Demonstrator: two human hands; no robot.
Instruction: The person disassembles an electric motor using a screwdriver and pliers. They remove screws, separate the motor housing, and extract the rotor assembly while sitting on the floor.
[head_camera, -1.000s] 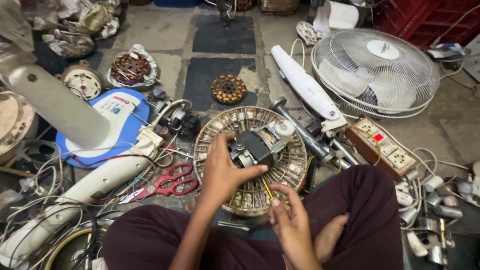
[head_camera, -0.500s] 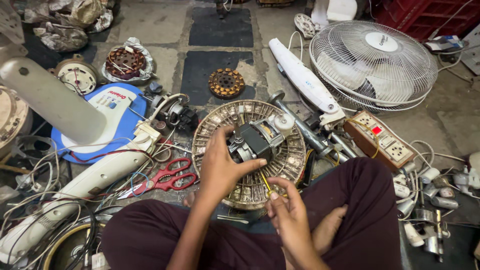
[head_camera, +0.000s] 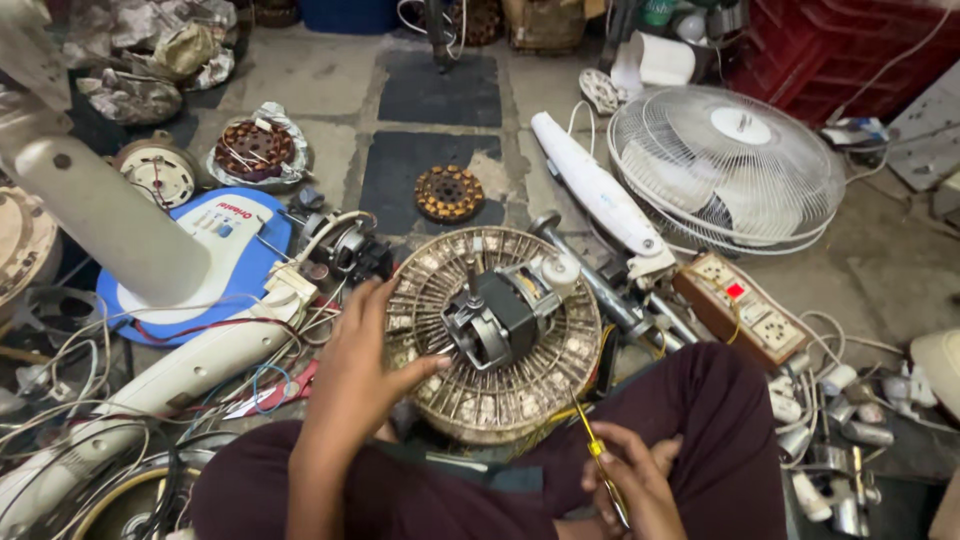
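A black and silver fan motor (head_camera: 500, 318) sits on a round dirty fan guard (head_camera: 545, 385) on the floor in front of my lap. My left hand (head_camera: 362, 362) rests on the guard's left side, thumb touching the motor's edge. Lower right, above my knee, my right hand (head_camera: 632, 483) grips a thin yellow-handled screwdriver (head_camera: 596, 452), its tip pointing up toward the guard's rim.
A white fan stand and blue base (head_camera: 215, 250) lie left with loose wires. A white caged fan head (head_camera: 725, 165) and an extension board (head_camera: 745, 310) sit right. Copper windings (head_camera: 448, 193), red scissors (head_camera: 275, 392) and small parts litter the floor.
My left hand has slid off the motor top to the guard's left side, uncovering the motor. The camera has moved closer and tilted. The right hand keeps the screwdriver.
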